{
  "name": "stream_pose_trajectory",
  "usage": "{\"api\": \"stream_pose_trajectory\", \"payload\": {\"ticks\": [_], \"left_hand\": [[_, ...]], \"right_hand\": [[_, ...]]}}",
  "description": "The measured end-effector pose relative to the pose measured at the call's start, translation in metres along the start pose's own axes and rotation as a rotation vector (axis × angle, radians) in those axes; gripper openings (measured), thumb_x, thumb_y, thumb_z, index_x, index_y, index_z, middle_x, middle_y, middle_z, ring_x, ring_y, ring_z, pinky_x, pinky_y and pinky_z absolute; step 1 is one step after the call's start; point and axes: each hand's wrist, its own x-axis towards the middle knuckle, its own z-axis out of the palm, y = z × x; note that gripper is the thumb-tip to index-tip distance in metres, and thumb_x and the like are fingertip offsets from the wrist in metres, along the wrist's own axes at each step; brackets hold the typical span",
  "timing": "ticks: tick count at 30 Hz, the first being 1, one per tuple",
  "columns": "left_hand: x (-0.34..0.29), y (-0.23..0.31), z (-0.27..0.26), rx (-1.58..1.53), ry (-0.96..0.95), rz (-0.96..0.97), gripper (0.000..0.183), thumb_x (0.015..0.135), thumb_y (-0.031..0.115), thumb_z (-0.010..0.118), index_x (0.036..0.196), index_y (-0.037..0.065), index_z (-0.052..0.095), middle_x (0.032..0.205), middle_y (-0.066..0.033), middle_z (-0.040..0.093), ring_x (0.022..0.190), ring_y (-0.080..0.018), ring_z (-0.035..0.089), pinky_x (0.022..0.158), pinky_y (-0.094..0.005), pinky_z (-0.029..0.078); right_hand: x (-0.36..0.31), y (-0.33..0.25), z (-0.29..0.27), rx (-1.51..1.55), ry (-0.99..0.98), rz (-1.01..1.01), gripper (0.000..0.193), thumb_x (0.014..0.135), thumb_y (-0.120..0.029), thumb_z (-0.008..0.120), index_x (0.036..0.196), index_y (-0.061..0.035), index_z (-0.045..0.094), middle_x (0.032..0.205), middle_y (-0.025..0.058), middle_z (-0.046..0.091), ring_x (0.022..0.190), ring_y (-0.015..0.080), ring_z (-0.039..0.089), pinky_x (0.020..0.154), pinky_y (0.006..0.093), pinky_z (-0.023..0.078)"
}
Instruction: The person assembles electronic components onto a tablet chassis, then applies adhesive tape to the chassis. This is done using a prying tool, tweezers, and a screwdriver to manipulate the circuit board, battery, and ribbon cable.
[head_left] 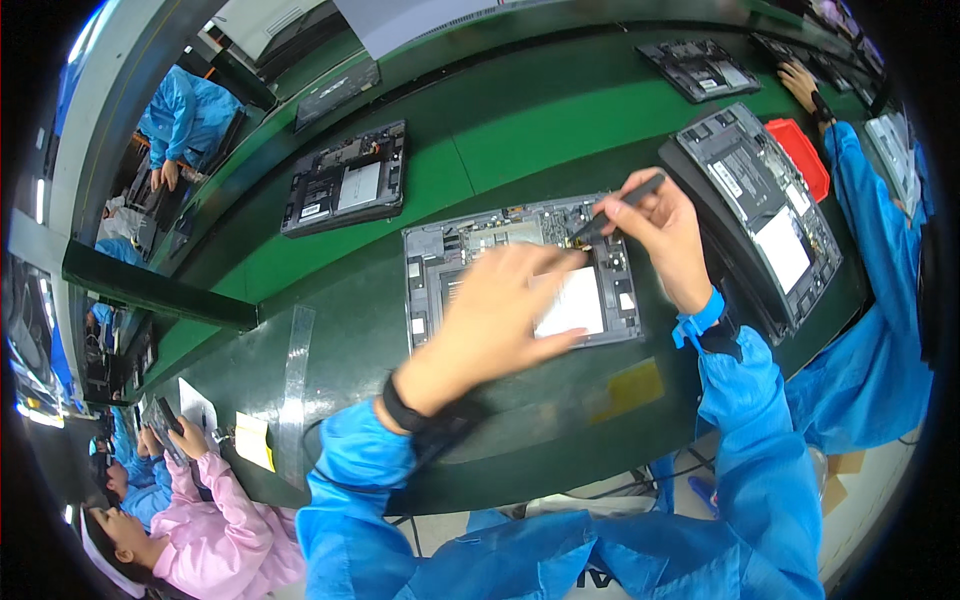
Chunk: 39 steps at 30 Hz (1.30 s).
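In front of me on the green bench lies an opened laptop base (490,238), its circuit board and a white rectangular panel (578,302) exposed. My right hand (668,240) pinches a slim black pen-shaped tool (634,200) over the board's upper right, its tip low near the components; the tool's exact kind is unclear. My left hand (490,315), blurred by motion, reaches across the middle of the base with fingers and thumb stretched out. It hides part of the board, and nothing shows in its grasp. A blue band circles my right wrist, a black one my left.
Stacked laptop bases (745,180) stand close at right, beside a red tray (800,158). Another opened base (350,182) lies far left, one more (697,70) far right. A co-worker's hand (797,85) works at right. A dark green bar (160,285) juts in from the left.
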Motion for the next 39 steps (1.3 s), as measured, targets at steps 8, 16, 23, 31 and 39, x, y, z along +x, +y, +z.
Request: {"api": "stream_pose_trajectory", "payload": {"ticks": [8,16,23,31,39], "left_hand": [[-0.041,-0.093,-0.018,-0.039,-0.020,-0.296,0.059,0.095,0.033,0.072,0.141,0.000,0.057,0.118,-0.0172,0.059,0.110,-0.0342,0.054,0.099,-0.0438,0.044],[-0.074,-0.050,-0.008,0.066,0.112,-0.300,0.055,0.090,0.026,0.077,0.137,0.001,0.061,0.119,-0.0151,0.062,0.108,-0.0324,0.056,0.096,-0.0427,0.046],[-0.075,-0.006,0.001,0.069,0.002,0.090,0.055,0.087,0.027,0.077,0.137,0.007,0.065,0.139,-0.0055,0.064,0.111,-0.0244,0.060,0.092,-0.0393,0.048],[-0.069,-0.011,0.008,0.054,-0.033,0.102,0.051,0.087,0.028,0.075,0.133,0.007,0.066,0.139,-0.0054,0.063,0.110,-0.0233,0.060,0.091,-0.0380,0.047],[-0.074,-0.016,0.017,0.080,-0.003,0.089,0.045,0.086,0.025,0.074,0.127,0.006,0.070,0.138,-0.0056,0.065,0.106,-0.0223,0.060,0.087,-0.0371,0.048]], "right_hand": [[-0.006,-0.009,0.012,-0.126,-0.266,0.187,0.026,0.094,-0.005,0.079,0.105,-0.0005,0.056,0.099,0.0159,0.077,0.089,0.0175,0.076,0.080,0.0284,0.061],[-0.008,-0.034,0.006,-0.623,-0.407,-0.026,0.024,0.083,-0.006,0.086,0.088,-0.0017,0.063,0.089,0.0077,0.076,0.084,0.0146,0.073,0.075,0.0299,0.057],[-0.024,-0.057,0.022,-1.142,-0.460,-0.385,0.020,0.086,-0.013,0.079,0.103,-0.0051,0.074,0.096,0.0126,0.077,0.083,0.0334,0.073,0.072,0.0411,0.057],[-0.023,-0.013,0.030,-1.032,-0.344,-0.344,0.019,0.092,-0.010,0.072,0.110,-0.0052,0.071,0.095,0.0105,0.070,0.082,0.0332,0.069,0.073,0.0415,0.052],[-0.027,-0.021,0.039,-1.138,-0.487,-0.446,0.030,0.093,-0.028,0.071,0.116,-0.0088,0.072,0.088,0.0061,0.055,0.084,0.0270,0.054,0.079,0.0401,0.037]]}}
